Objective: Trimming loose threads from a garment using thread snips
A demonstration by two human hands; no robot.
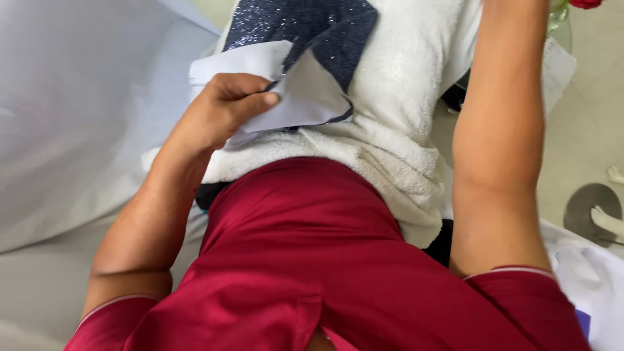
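Observation:
My left hand (221,110) is closed on the edge of a dark blue glittery fabric piece (312,29) whose pale lining (305,97) is folded over. The fabric lies on a white fluffy towel (403,130) spread in front of me. My right forearm (500,130) reaches up and out of the top of the view, so that hand is hidden. My red shirt (312,260) fills the lower part of the picture.
A white sheet-like surface (71,117) slopes at the left. At the right are a pale floor (585,130), a round grey base (588,205), white cloth (591,279) and a bit of red (585,3) at the top corner.

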